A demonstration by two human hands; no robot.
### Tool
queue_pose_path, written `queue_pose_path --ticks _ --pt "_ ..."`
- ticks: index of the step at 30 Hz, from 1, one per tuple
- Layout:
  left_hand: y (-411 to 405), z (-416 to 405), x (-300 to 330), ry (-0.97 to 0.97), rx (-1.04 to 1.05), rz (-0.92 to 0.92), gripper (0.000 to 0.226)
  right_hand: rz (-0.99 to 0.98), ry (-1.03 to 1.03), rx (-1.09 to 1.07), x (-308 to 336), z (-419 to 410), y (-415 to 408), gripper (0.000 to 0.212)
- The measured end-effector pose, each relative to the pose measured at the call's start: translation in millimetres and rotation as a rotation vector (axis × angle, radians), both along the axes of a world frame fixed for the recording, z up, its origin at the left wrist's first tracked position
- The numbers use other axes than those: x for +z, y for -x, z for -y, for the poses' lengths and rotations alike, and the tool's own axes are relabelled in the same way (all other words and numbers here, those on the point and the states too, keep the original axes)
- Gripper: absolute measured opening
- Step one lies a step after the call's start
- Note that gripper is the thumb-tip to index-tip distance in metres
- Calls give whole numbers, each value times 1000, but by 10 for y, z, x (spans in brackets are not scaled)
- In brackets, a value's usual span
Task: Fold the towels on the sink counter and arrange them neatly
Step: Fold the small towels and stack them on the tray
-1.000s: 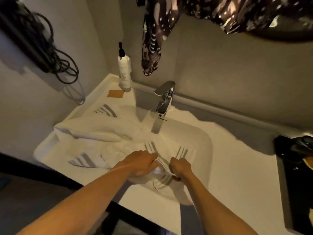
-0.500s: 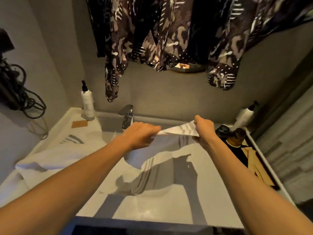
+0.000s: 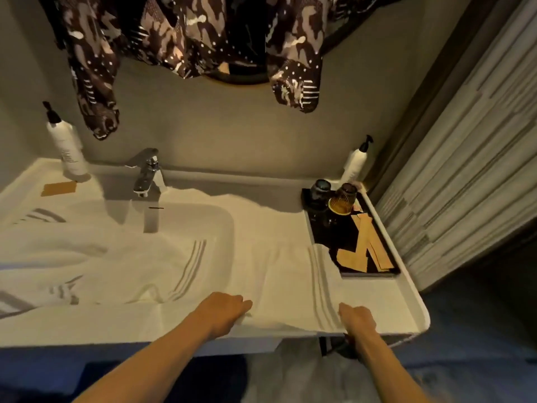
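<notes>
**White striped towel spread at counter's front edge**

White towel (image 3: 279, 274) with grey stripes lay flat on the sink counter (image 3: 386, 303), right of the basin (image 3: 203, 216), its near hem along the front edge and its far right corner lapping the black tray (image 3: 389, 274). Left hand (image 3: 223, 311) gripped the hem with curled fingers. Right hand (image 3: 356, 317) pinched the hem's right end at the edge. Other towels (image 3: 72, 257) sat rumpled over the counter's left side. Faucet (image 3: 146, 173) stood at the back edge.
</notes>
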State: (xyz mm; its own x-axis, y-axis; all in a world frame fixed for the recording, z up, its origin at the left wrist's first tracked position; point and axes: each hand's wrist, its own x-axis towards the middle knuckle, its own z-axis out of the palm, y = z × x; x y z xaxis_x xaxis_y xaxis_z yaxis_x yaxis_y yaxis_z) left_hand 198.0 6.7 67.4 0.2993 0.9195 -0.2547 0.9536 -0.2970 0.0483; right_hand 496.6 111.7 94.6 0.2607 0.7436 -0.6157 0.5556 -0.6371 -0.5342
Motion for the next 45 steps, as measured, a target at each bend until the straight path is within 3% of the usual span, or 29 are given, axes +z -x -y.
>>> queue_pose_path --ticks 3,6,9,12,14,16,18,20,22,23,24,25,27,29,32,33,35,37,41,45 --pt "-121 98 -117 138 36 -47 31 -15 83 97 -183 -20 -135 38" --pt "-245 137 -82 125 63 9 24 -31 83 134 -186 -135 -199 50" --pt "-253 175 -7 189 293 168 15 -39 103 142 -101 -210 -175 52" --pt "-116 118 114 252 566 436 26 -105 205 134 -20 -314 -140 49" --pt "71 34 221 272 704 576 34 -234 332 46 92 -380 -127 25" --pt "262 -50 321 256 828 733 23 -379 419 -129 143 -482 -144 18" --pt "412 -179 416 225 923 861 7 -552 398 -321 107 -642 -113 20" --pt "487 -393 444 126 1038 947 21 -789 246 -484 50 -795 -22 31" --pt "473 -651 400 39 1166 1113 14 -990 149 -634 8 -873 82 48" --pt "444 -766 366 20 1228 1225 11 -998 105 -622 2 -851 143 49" --pt "412 -876 297 13 1273 1330 14 -932 25 -555 -13 -795 211 43" --pt "379 -939 220 -6 1294 1317 24 -792 -94 -445 -32 -716 285 34" --pt "329 -968 17 -68 1306 1085 45 -382 -420 -115 -160 -591 426 17" --pt "336 -926 -221 -20 1330 884 59 48 -685 262 -309 -576 550 19" --pt "325 -873 -450 127 1430 900 90 488 -655 446 -451 -802 636 43" --pt "310 -878 -465 120 1406 895 81 562 -594 459 -453 -875 659 44" --pt "278 -891 -437 55 1337 851 40 664 -514 509 -435 -971 680 44" --pt "270 -905 -385 21 1362 880 22 661 -461 539 -410 -1008 661 46" --pt "317 -890 -350 85 1494 1019 14 593 -406 585 -376 -1095 601 50" --pt "250 -819 -267 72 1474 1034 24 435 -298 599 -267 -1145 570 44"
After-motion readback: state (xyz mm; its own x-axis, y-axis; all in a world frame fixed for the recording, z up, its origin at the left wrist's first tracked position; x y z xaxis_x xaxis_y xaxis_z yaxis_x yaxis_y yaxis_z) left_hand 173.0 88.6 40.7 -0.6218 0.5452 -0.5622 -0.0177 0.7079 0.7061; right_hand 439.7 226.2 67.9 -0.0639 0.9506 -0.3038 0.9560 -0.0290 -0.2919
